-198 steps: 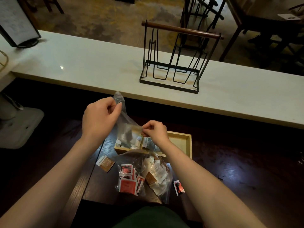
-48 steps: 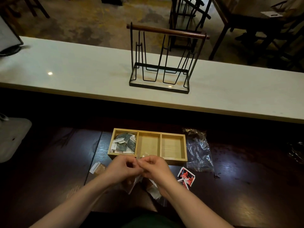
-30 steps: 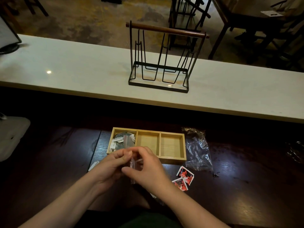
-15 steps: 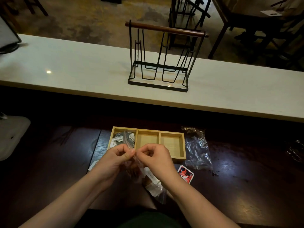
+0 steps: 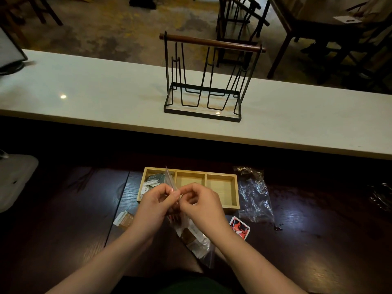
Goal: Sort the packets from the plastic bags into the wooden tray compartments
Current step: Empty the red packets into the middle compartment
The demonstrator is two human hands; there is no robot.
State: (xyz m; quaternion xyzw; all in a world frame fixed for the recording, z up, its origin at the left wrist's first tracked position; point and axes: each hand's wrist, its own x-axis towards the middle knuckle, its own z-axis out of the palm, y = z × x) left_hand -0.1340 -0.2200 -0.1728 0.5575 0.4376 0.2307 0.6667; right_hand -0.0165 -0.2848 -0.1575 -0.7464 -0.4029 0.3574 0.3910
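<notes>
Two hands meeting in front of tray (image 5: 232,205). Near edge of tray partly hidden behind both hands; bag (image 5: 196,240) contents hard to make out, brown and white packets only dimly visible. Left hand (image 5: 153,205) and right hand (image 5: 201,205) with fingers curled, fingertips pinching top of bag, its flap standing over left compartment. Left compartment filled with dark packets (image 5: 153,181); middle and right compartments bare. Spent bag (image 5: 253,198) just right of tray; red packet (image 5: 239,227) and brown packet (image 5: 125,219) on dark table (image 5: 318,240).
</notes>
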